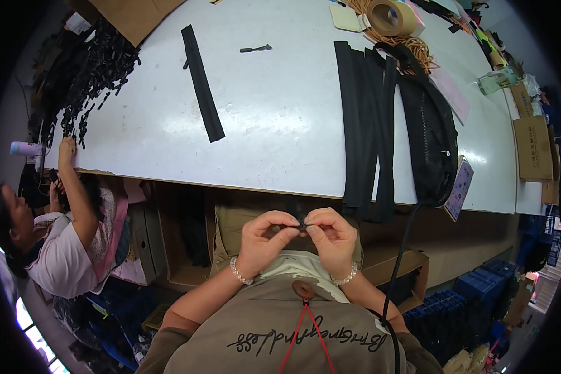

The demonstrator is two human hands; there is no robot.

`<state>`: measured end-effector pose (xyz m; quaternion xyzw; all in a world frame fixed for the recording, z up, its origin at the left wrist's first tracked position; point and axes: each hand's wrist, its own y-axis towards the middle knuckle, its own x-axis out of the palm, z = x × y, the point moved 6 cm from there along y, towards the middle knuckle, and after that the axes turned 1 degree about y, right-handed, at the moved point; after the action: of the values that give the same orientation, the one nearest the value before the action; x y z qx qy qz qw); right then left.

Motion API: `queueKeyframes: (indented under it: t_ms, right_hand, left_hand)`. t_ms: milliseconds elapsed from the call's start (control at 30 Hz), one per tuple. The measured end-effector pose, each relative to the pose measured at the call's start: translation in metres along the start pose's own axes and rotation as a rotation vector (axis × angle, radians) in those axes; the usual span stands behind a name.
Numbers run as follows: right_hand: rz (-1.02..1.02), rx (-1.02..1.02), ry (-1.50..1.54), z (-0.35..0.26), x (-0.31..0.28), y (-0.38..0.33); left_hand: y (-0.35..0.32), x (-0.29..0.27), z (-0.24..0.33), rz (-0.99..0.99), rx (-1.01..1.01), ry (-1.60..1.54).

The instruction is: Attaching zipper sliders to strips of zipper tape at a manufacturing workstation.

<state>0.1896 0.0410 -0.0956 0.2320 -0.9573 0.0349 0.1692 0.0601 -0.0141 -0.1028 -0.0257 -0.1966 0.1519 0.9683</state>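
Both my hands meet in front of my chest, just off the table's near edge. My left hand point(269, 240) pinches a small black piece point(302, 225) between thumb and forefinger. The other end of that piece is pinched by my right hand point(332, 240), thumb and fingertips together. Most of it is hidden by my fingers, and its exact kind is too small to tell. On the table ahead lie a single black zipper strip point(202, 87) with a slider at its side and a small black cord pull point(255, 48).
Long black strips point(359, 124) hang over the table's point(274, 124) near edge at right. Beside them lie a black bag point(429, 134), a phone point(459, 189), and a tape roll point(389, 17) on tan cord. At left, a co-worker's hand point(67, 149) reaches into piled black pulls point(103, 65).
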Motion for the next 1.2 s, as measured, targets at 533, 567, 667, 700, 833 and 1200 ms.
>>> queueKeyframes:
  t_ms: [533, 567, 667, 700, 833, 1200]
  right_hand:
    - [-0.151, -0.252, -0.635, -0.047, 0.022, 0.0]
    - [-0.082, -0.092, -0.536, -0.038, 0.017, -0.003]
    - [-0.037, 0.05, -0.447, -0.028, 0.012, -0.006]
    - [-0.059, 0.036, -0.461, -0.029, 0.013, -0.005]
    - [-0.146, -0.038, -0.463, -0.045, 0.019, 0.003]
    - [-0.38, -0.258, -0.778, -0.068, 0.028, 0.005]
  left_hand:
    - [-0.013, 0.006, 0.008, -0.005, -0.043, -0.049]
    - [-0.013, 0.006, 0.009, 0.001, -0.029, 0.0]
    - [-0.014, 0.007, 0.01, 0.01, -0.011, 0.034]
    - [-0.015, 0.007, 0.011, 0.012, -0.01, 0.018]
    - [-0.01, 0.006, 0.023, -0.052, -0.003, 0.154]
    - [-0.015, 0.011, 0.024, -0.136, 0.0, 0.208]
